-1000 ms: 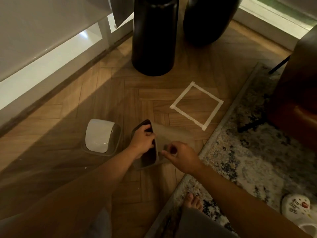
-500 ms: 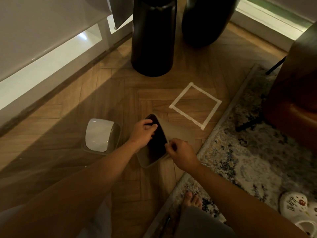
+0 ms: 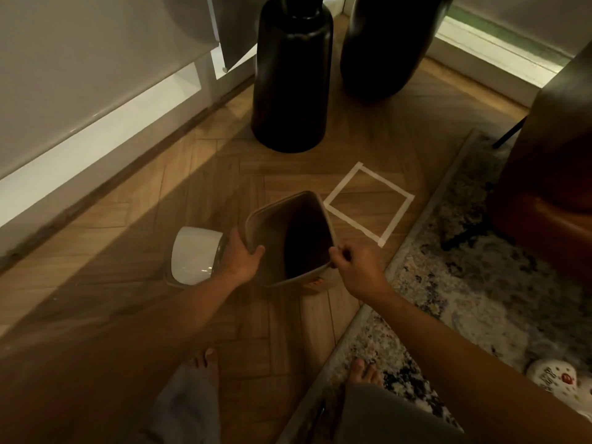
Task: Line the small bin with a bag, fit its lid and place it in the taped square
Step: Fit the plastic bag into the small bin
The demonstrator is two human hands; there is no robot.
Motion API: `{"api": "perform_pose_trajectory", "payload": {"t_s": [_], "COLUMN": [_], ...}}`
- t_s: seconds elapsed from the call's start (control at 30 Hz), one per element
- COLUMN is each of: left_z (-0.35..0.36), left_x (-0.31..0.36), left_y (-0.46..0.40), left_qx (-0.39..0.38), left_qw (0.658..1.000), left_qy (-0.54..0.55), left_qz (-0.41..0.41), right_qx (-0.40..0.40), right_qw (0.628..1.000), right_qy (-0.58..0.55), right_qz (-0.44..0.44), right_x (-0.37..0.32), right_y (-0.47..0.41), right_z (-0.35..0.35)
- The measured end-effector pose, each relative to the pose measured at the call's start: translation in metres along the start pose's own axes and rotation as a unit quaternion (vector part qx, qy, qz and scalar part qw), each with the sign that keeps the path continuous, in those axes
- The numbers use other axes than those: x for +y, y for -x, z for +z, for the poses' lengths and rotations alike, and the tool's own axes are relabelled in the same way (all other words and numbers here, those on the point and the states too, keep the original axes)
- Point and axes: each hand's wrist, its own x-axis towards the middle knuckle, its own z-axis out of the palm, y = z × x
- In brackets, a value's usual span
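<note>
The left hand (image 3: 241, 255) grips the near-left rim of the small bin (image 3: 272, 229), and the right hand (image 3: 354, 267) pinches its right rim. The lid (image 3: 193, 259) lies just left; the taped square (image 3: 368, 204) is at far right.

both hands (image 3: 243, 256) gripping bin (image 3: 272, 232) rim, lid (image 3: 193, 259) beside

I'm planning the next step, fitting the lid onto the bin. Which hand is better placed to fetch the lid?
Probably the left hand: it grips the bin's left rim right beside the lid on the floor. The right hand pinches the opposite rim, farther away.
</note>
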Motion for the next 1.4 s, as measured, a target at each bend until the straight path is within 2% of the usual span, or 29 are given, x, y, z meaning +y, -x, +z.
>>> {"api": "perform_pose_trajectory", "payload": {"t_s": [0.07,0.17,0.4,0.57,0.77,0.93,1.1,1.4], "left_z": [-0.006,-0.011,-0.021,-0.02,-0.022,-0.022,-0.018,0.0], "left_x": [-0.002,-0.005,-0.002,-0.007,0.006,0.018,0.017,-0.015], "left_y": [-0.001,-0.003,-0.02,-0.029,-0.032,-0.025,-0.001,0.001], "left_qx": [-0.011,-0.008,-0.046,-0.07,-0.047,-0.016,-0.109,-0.204], "left_qw": [1.0,0.998,0.995,0.994,0.994,0.994,0.981,0.963], "left_qy": [-0.02,-0.068,-0.073,-0.064,-0.053,-0.034,0.045,-0.034], "left_qz": [-0.015,0.013,0.04,0.062,0.088,0.102,0.152,0.173], "right_qx": [-0.003,-0.008,-0.029,-0.101,-0.115,-0.078,-0.029,-0.001], "right_qw": [1.0,1.0,0.997,0.982,0.97,0.963,0.96,0.979], "right_qy": [-0.011,-0.022,-0.054,-0.158,-0.214,-0.256,-0.279,-0.202], "right_qz": [0.004,0.01,0.049,-0.003,0.009,0.014,-0.016,-0.023], "right_x": [-0.004,-0.007,0.001,0.008,0.014,0.021,0.021,0.047], "right_y": [0.0,-0.001,-0.033,-0.043,-0.03,-0.015,0.014,0.038], "right_z": [0.0,0.002,0.002,0.005,0.014,0.013,0.005,0.025]}}
